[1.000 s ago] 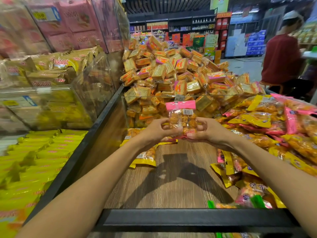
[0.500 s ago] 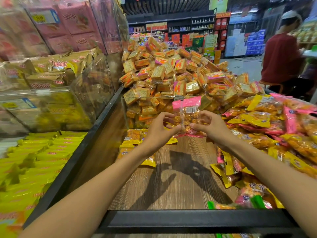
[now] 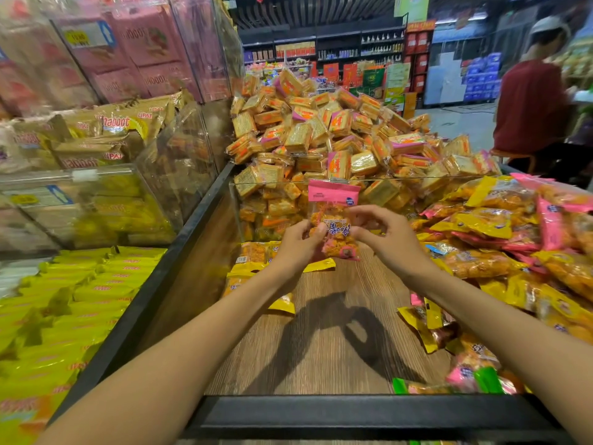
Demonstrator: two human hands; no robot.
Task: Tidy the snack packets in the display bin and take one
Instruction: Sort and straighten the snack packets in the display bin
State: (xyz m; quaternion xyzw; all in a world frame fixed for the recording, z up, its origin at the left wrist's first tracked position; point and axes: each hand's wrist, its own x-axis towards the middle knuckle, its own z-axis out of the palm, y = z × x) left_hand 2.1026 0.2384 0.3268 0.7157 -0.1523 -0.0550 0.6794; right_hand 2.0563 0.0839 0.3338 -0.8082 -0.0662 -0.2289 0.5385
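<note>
Pink-topped snack packet (image 3: 333, 220) is held upright over the bin's wooden floor (image 3: 321, 348), left hand (image 3: 296, 247) and right hand (image 3: 385, 239) both pinching it with their fingers. Yellow packets (image 3: 487, 220) heaped just right.

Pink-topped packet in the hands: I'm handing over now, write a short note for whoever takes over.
Left hand: pinching the pink-topped packet at its lower left side.
Right hand: fingers at the packet's right side, grip looks light.
The packet is upright, held above the display bin's wood floor.
Loose pink and yellow packets are piled along the bin's right side; a few yellow packets lie under the left hand.
Done: one packet picked up.
Left: the pile on the right looks untidy; straighten it, then take the held packet away.
</note>
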